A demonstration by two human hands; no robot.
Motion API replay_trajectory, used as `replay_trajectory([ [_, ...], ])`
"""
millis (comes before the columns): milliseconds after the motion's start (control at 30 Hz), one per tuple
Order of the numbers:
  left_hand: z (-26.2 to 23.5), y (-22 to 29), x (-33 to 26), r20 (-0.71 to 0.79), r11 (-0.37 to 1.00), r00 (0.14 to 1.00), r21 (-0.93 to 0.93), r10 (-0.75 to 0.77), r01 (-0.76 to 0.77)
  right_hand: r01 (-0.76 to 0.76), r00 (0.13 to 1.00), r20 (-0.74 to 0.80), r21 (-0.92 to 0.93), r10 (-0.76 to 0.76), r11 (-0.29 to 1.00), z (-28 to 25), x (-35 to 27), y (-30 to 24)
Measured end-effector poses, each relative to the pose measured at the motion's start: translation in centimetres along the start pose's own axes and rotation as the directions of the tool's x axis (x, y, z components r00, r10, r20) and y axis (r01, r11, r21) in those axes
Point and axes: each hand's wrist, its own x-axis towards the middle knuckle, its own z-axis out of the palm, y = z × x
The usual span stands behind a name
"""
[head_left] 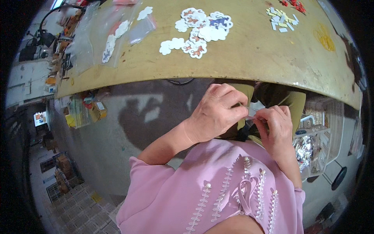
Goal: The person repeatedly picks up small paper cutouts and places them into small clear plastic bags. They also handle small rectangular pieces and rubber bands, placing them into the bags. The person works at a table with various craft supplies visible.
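Observation:
Over my lap, in front of the table edge, my left hand [220, 111] and my right hand [276, 126] are close together with fingers pinched. Between the fingertips shows a small, thin, see-through plastic piece [252, 116], pinched from both sides. Fingers hide most of it, so its exact kind cannot be made out. On the table beyond lies a loose pile of white cloud-edged paper cutouts [200, 29] with brown and blue animal prints. A short row of similar cutouts [111, 45] lies on clear plastic at the left.
The yellowish table [148, 68] also holds clear plastic bags [83, 43], small pale yellow and white strips [281, 20], red pieces [295, 5] and yellow rubber bands [325, 38]. A white plastic basket [331, 136] with shiny foil-like contents stands at right; a box [98, 112] sits at left.

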Motion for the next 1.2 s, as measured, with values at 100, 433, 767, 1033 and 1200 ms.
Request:
replay_trajectory([
  [100,-1.3,-0.1,-0.1,0.062,0.999,0.998,-0.027,0.023,-0.021,0.022,0.999,0.032,-0.012,-0.021,1.0,-0.1,0.5,-0.1],
  [433,-10.7,-11.8,-0.7,-0.215,0.86,0.909,0.304,-0.358,0.411,-0.024,0.993,0.121,0.169,0.004,0.985,0.8,0.3,0.5],
  [767,-11.4,-14.7,0.4,-0.164,0.903,0.913,0.161,-0.374,0.399,-0.016,0.994,0.11,0.185,-0.004,0.983,1.3,0.6,0.3],
  [1033,-11.7,-14.5,0.1,-0.369,0.765,0.674,-0.228,-0.64,0.602,-0.02,0.994,0.105,0.166,0.003,0.986,1.3,0.3,0.6],
  [1200,-11.5,-11.5,-2.5,-0.055,0.562,0.588,-0.376,-0.807,0.737,-0.029,0.997,0.078,0.157,0.017,0.987,1.5,-0.4,1.1],
])
